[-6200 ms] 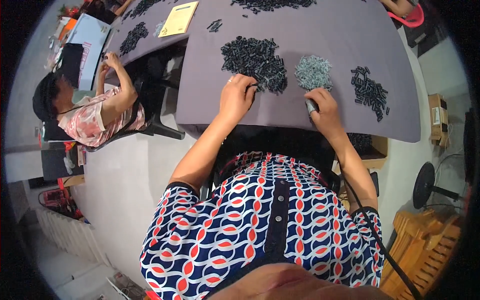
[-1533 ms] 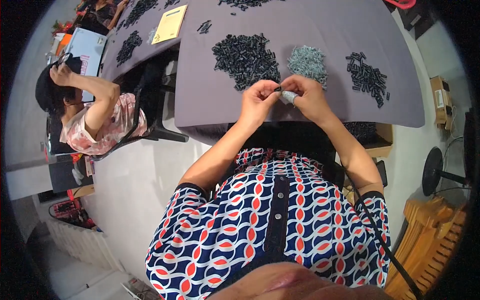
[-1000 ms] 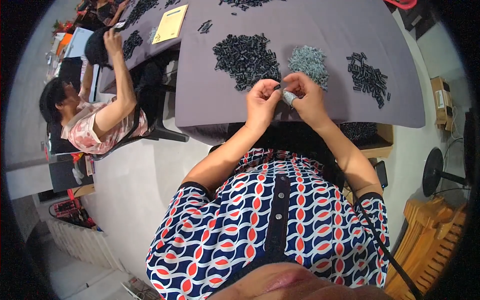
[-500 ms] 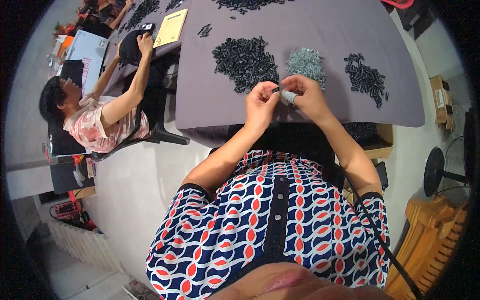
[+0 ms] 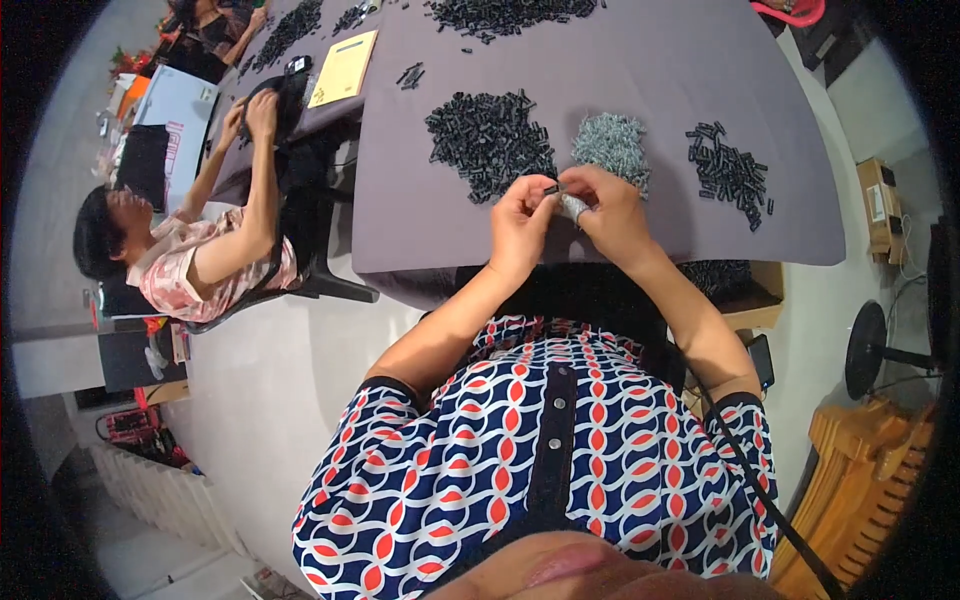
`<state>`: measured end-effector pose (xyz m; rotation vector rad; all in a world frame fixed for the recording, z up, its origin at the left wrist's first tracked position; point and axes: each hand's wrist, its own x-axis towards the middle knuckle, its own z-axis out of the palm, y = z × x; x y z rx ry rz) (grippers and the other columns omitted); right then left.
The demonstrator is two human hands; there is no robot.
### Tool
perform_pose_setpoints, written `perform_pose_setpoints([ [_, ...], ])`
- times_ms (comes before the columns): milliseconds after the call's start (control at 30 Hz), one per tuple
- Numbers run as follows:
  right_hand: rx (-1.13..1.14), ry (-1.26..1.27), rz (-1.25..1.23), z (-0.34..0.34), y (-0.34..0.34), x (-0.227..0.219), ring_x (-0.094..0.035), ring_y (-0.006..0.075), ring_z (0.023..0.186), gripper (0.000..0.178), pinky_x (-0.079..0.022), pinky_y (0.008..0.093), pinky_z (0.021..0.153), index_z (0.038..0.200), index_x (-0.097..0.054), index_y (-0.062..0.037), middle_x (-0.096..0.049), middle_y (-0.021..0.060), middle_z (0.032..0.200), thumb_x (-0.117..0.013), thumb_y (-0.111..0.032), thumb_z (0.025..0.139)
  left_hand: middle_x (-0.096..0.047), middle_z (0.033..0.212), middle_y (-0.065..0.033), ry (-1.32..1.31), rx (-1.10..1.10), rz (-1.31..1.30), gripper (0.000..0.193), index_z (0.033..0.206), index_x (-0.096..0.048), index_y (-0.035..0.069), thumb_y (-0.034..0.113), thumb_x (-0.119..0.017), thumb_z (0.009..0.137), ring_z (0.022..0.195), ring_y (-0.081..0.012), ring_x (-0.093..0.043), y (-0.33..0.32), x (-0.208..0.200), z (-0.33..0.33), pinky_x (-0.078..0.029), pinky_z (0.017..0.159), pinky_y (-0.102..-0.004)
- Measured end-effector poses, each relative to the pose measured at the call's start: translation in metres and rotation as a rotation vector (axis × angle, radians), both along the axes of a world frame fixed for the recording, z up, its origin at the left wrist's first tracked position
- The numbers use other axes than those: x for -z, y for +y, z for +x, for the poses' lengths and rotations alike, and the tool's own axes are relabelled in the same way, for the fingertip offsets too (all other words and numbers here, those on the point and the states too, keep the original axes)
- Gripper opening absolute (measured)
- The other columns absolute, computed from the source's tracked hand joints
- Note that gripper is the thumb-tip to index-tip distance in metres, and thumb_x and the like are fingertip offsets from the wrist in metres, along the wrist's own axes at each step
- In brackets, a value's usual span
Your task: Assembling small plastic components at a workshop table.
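Note:
Between the thumb and fingertips of my left hand (image 5: 519, 222) a small black plastic piece (image 5: 551, 189) is pinched. My right hand (image 5: 612, 212) is closed right beside it, its fingertips meeting the black piece. A whitish-grey textured bit (image 5: 574, 206) shows at the right fingers; whether it is a finger wrapping or a bunch of small parts I cannot tell. Both hands are over the near edge of the cloth-covered table (image 5: 400, 200). Just beyond them lie a heap of black pieces (image 5: 490, 140), a heap of small silvery-grey parts (image 5: 610, 145) and a smaller black heap (image 5: 728, 170) to the right.
Further heaps of black pieces (image 5: 510, 12) lie at the far side, near a yellow booklet (image 5: 343, 68). On my left a co-worker (image 5: 220, 230) sits at the table, handling something black. A cardboard box (image 5: 765, 290) stands under the table's right side; a black fan (image 5: 868, 350) is further right.
My hands stay together around the black piece, the right fingertips now closer to it. The co-worker's hands have drawn lower and left. The whole view has tilted slightly.

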<state>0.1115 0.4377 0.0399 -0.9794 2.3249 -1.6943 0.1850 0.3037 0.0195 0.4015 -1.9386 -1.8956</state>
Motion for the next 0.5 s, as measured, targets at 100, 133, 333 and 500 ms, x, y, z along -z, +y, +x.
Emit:
perform_pose_setpoints([
  [100,0.002,0.074,-0.003,-0.003,-0.002,0.004,-0.067,0.0140,0.085,0.026,-0.054,0.0275,0.076,0.104,-0.065,-0.0008,-0.069,0.0071,0.092,-0.065,0.005,0.080,-0.062,0.080,0.0027,0.029,0.019,-0.010,0.013,0.101,-0.061,0.001,-0.004,-0.061,0.089,0.069,-0.0021,-0.054,-0.005,0.008,-0.004,-0.045,0.064,-0.0177],
  [133,0.000,0.071,-0.002,-0.002,-0.002,0.008,-0.067,0.0140,0.085,0.026,-0.054,0.0275,0.076,0.104,-0.065,-0.0008,-0.069,0.0071,0.092,-0.065,0.005,0.080,-0.062,0.080,0.0027,0.026,0.017,-0.009,0.013,0.101,-0.061,0.001,-0.004,-0.061,0.089,0.069,-0.0021,-0.054,-0.005,0.011,-0.002,-0.045,0.064,-0.0177],
  [333,0.005,-0.243,-0.173,-0.015,-0.004,0.016,-0.065,0.0098,0.084,0.026,-0.052,0.0249,0.077,0.104,-0.066,-0.0022,-0.068,0.0030,0.091,-0.066,0.007,0.080,-0.065,0.083,0.0004,0.027,0.060,0.114,0.012,0.101,-0.061,0.001,-0.003,-0.060,0.090,0.073,-0.0037,-0.059,-0.005,0.009,-0.011,-0.047,0.065,-0.0180],
  [500,-0.005,-0.238,-0.079,-0.017,-0.003,0.015,-0.063,0.0081,0.080,0.021,-0.052,0.0239,0.075,0.101,-0.066,-0.0011,-0.067,0.0019,0.087,-0.067,0.006,0.081,-0.065,0.084,0.0006,0.066,0.086,0.155,0.014,0.102,-0.061,0.001,-0.004,-0.062,0.089,0.073,-0.0036,-0.060,-0.007,0.010,-0.012,-0.047,0.065,-0.0177],
])
